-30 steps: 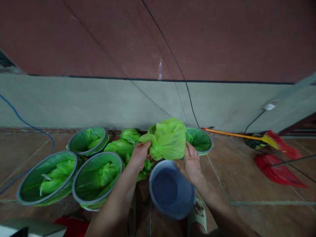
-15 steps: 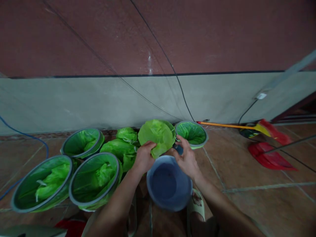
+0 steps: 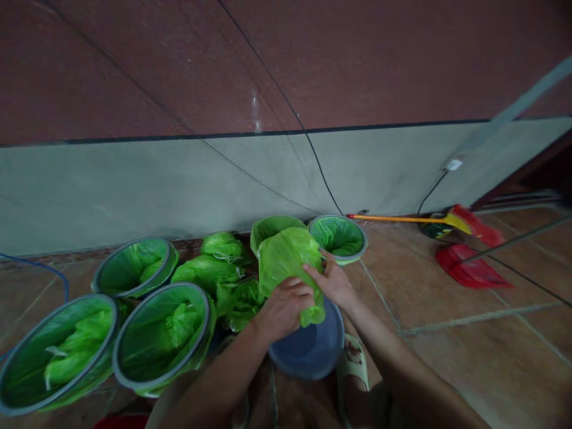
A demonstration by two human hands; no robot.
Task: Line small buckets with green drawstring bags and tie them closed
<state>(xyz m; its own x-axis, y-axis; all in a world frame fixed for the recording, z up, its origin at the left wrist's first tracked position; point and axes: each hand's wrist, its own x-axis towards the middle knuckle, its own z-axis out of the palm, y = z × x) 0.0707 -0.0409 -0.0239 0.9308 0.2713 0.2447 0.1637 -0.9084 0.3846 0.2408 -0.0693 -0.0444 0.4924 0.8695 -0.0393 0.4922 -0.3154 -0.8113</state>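
the person's left hand [image 3: 286, 307] has its fingers curled around the lower, gathered part of a green plastic bag [image 3: 288, 256]. the right hand [image 3: 334, 281] is on the r. side of the same bag: its thumb lies over the front, w/ the fingers at the edge; if this hand grips firmly or only rests, one cannot tell. the bag is held in the air above a blue-grey tub [image 3: 308, 354], approx. over its far rim. behind it shows another green piece [image 3: 270, 226]; whether this belongs to the same bag is not clear.

on the l. stand three lined bins [image 3: 143, 336] w/ crumpled green plastic [image 3: 83, 339] inside. btwn. these & the held bag, some green bundles [image 3: 203, 271] lie on the floor [image 3: 447, 363]. to the r., by the wall [image 3: 134, 190], stands one more lined bin [image 3: 328, 232]. further r. are a broom [image 3: 402, 219] w/ orange handle & a red dustpan [image 3: 469, 268]. one sandal [image 3: 355, 354] is just beside the tub.
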